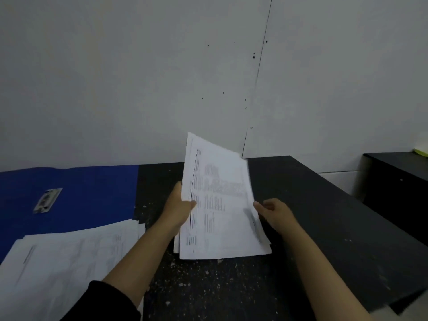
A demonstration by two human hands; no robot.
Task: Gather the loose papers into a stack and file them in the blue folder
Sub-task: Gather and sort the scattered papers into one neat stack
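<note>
Stack of printed white papers (220,205), blurred, upright on table (324,216), edges pinched by both hands.

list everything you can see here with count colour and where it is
held papers: one sheaf, white with print, upright on the table's middle, gripped at both sides
loose papers: several, white, lying at near left, overlapping the folder
blue folder: one, open flat, far left, metal clip inside
table: one, black, speckled
second table: one, black, far right
yellow-green item: one, on the second table
wall: grey-white
left hand: grips the sheaf's left edge
right hand: grips its right edge
</note>
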